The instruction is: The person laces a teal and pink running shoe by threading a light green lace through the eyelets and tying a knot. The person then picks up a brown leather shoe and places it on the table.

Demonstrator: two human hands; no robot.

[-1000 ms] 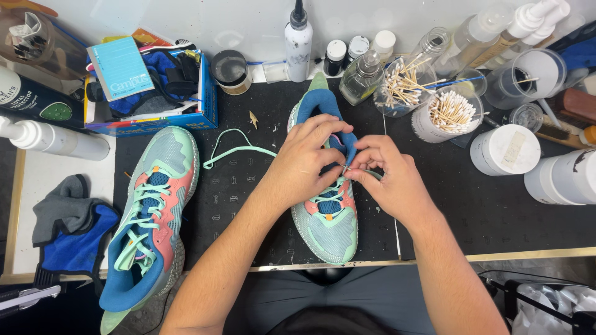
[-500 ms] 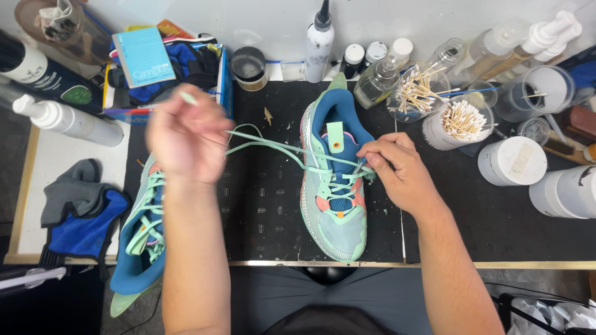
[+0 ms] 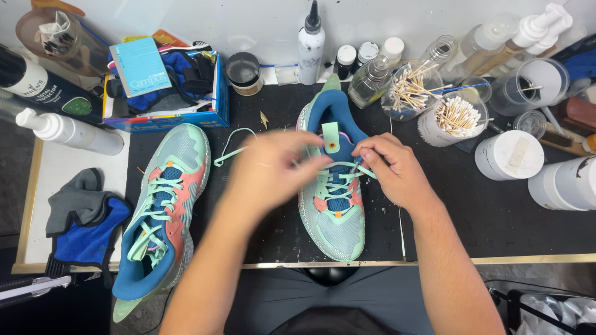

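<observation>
A mint, blue and coral sneaker lies toe toward me on the black mat. My right hand pinches a mint lace at the upper right eyelets beside the tongue. My left hand, blurred by motion, is at the shoe's left side with the mint lace trailing from it in a loop to the left. The matching second sneaker, fully laced, lies to the left, partly over the mat's edge.
Behind the shoe stand bottles, small jars, and cups of cotton swabs. A blue box of cloths sits back left, white tubs at right, and a grey and blue cloth at left.
My left hand, which had pulled the lace up and out to the left, has come back down to the shoe's left side. My right hand stays at the eyelets.
</observation>
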